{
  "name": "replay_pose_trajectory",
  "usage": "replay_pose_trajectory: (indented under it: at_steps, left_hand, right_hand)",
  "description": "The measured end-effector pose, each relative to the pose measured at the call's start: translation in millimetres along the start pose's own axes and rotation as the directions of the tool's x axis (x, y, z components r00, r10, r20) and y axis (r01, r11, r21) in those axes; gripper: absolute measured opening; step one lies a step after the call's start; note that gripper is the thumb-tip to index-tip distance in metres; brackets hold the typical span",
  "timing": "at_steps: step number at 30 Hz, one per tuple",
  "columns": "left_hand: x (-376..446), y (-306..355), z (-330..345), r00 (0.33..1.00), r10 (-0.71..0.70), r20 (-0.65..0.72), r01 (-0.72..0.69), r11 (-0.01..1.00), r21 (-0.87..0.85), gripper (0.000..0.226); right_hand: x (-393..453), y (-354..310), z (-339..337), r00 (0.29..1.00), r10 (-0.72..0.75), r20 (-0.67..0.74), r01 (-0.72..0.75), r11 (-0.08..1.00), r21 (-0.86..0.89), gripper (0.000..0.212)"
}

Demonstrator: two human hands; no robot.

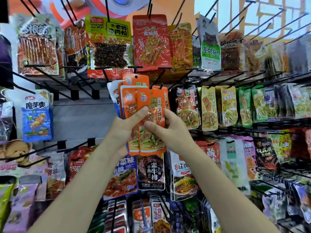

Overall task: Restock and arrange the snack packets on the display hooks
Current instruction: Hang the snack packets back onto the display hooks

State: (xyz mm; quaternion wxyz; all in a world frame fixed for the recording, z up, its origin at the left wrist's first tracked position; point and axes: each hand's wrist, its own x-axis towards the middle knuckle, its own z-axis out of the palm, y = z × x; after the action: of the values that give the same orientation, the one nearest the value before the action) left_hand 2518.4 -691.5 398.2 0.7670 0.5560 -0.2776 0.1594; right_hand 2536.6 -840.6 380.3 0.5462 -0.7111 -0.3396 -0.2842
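Note:
A fan of several orange snack packets (143,100) is held up in front of the middle row of the hook wall. My left hand (124,126) grips the stack from the left, thumb across the front. My right hand (166,128) pinches the frontmost orange packet at its right side, thumb on the front. One white and blue packet (113,96) peeks out behind the stack on the left. Behind the stack's right side, an orange packet (162,93) hangs on a black hook (160,85). Bare black hooks (74,84) stick out to the left of the stack.
Hanging packets fill the wall: a red packet (151,41) and a yellow-labelled one (109,42) above, yellow and green packets (218,106) to the right, a blue packet (36,115) at left, dark and blue packets (149,172) below. Long black hooks jut toward me everywhere.

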Motion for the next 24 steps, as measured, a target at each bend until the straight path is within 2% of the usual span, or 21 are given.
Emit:
replay_pose_trajectory:
  at_steps: [2, 4, 7, 11, 15, 19, 22, 24]
  left_hand:
    - [-0.1, 0.3, -5.1, 0.999, 0.003, 0.050, -0.006, 0.998, 0.057, 0.035]
    - [0.5, -0.3, -11.3, 0.999, 0.019, 0.039, -0.023, 0.994, 0.106, 0.033]
    - [1.6, -2.2, -18.7, 0.999, 0.042, -0.015, -0.039, 0.990, 0.134, 0.040]
    - [1.2, -4.9, -22.5, 0.997, 0.033, -0.065, -0.028, 0.996, 0.081, 0.046]
    - [-0.1, -7.8, -20.3, 0.995, 0.035, -0.098, -0.030, 0.998, 0.050, 0.044]
    - [-0.8, -7.2, -19.0, 0.995, 0.017, -0.098, -0.015, 1.000, 0.026, 0.024]
    - [-1.5, -6.0, -18.4, 0.995, 0.005, -0.097, -0.002, 1.000, 0.027, 0.024]
    - [-1.5, -6.1, -18.2, 0.995, 0.004, -0.101, -0.001, 0.999, 0.035, 0.023]
  right_hand:
    - [0.5, 1.2, -2.8, 1.000, -0.020, -0.008, 0.021, 0.999, 0.026, 0.030]
    - [2.6, 1.3, -4.9, 0.998, -0.020, -0.065, 0.022, 0.999, 0.030, 0.011]
    - [9.6, 2.1, -13.3, 0.975, 0.049, -0.217, -0.043, 0.999, 0.030, 0.024]
    - [21.9, -1.7, -22.3, 0.960, 0.073, -0.271, -0.087, 0.995, -0.039, 0.047]
    - [33.8, -6.3, -24.5, 0.961, 0.105, -0.257, -0.134, 0.986, -0.095, 0.047]
    - [39.5, -6.2, -23.6, 0.958, 0.176, -0.228, -0.202, 0.975, -0.095, 0.043]
    - [40.3, -4.9, -24.4, 0.956, 0.194, -0.221, -0.207, 0.978, -0.034, 0.040]
    - [38.5, -2.6, -25.7, 0.960, 0.172, -0.219, -0.195, 0.977, -0.084, 0.038]
